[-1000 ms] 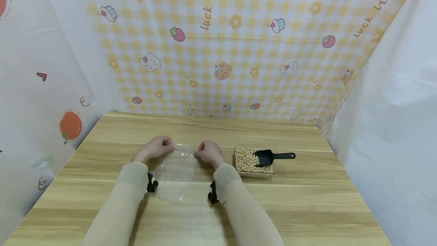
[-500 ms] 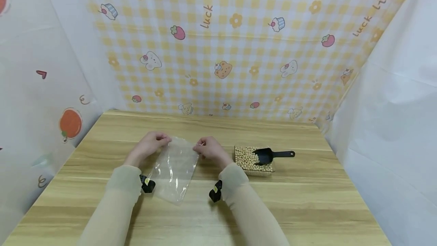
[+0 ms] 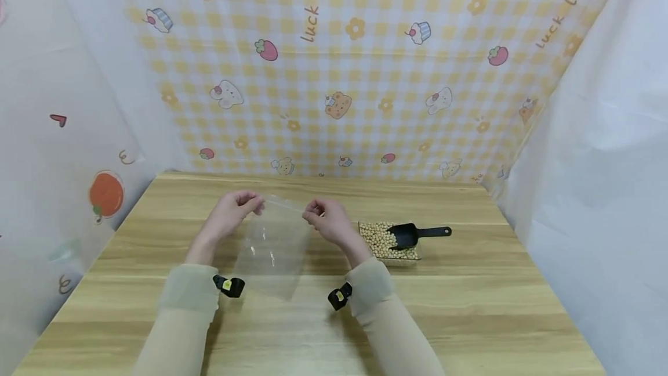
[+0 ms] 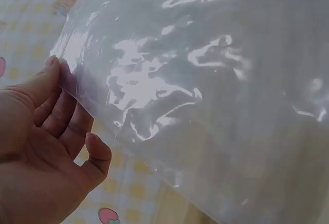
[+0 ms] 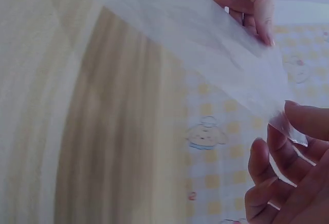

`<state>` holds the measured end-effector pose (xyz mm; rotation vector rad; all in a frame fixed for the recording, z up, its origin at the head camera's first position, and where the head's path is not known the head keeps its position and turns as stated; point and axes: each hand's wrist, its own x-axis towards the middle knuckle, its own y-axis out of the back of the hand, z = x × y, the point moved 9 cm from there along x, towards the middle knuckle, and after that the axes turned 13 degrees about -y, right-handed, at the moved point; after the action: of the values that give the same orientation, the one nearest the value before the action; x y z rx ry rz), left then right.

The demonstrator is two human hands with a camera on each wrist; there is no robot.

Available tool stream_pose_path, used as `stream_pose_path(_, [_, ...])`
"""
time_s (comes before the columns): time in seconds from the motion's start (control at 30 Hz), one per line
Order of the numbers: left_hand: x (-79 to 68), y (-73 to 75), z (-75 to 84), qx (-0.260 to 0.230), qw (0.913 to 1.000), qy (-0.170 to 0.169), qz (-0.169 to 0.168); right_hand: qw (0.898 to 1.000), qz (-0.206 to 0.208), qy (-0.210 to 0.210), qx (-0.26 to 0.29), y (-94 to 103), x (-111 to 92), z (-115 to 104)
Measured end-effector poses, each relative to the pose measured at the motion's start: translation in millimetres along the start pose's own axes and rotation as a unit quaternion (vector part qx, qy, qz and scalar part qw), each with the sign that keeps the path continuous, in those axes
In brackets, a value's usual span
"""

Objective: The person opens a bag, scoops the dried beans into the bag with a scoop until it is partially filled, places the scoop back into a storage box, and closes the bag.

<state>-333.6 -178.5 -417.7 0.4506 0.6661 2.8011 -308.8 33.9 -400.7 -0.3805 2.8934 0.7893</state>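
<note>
A clear plastic zip bag [image 3: 273, 248] hangs between my two hands, its top edge stretched across and its body sloping down toward me. My left hand [image 3: 233, 213] pinches the top left corner between thumb and fingers. At the opposite corner my right hand [image 3: 332, 222] pinches the bag in the same way. In the left wrist view the bag [image 4: 205, 95] is shiny and wrinkled, with the thumb pressed on its edge. The right wrist view has the bag [image 5: 205, 39] nearly edge-on, its corner between thumb and fingers.
Right of my right hand stands a clear box [image 3: 399, 262] filled with pale round beans [image 3: 377, 238]. A black scoop [image 3: 409, 236] lies in it, handle pointing right. The wooden table [image 3: 469, 306] ends at a yellow checked cloth [image 3: 360, 74] behind.
Both hands have moved away from me and a little apart, still pinching the bag. The bag has turned from lying flatter to hanging at a slope. Box and scoop stay put.
</note>
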Motion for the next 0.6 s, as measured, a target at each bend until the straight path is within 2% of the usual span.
stream_pose_path(0.23, [-0.1,-4.7,24.1,-0.026,0.9990,-0.028,0.023,0.997,0.043,0.050,-0.036,21.6,-19.6,-10.8])
stream_pose_path(0.47, [-3.0,-8.3,46.0,-0.079,0.9949,-0.040,0.048,0.993,0.076,0.078,-0.036,39.7,-36.9,-18.7])
stream_pose_path(0.6, [-4.7,-10.7,57.5,-0.095,0.9921,-0.059,0.056,0.989,0.098,0.104,-0.039,47.3,-46.2,-23.4])
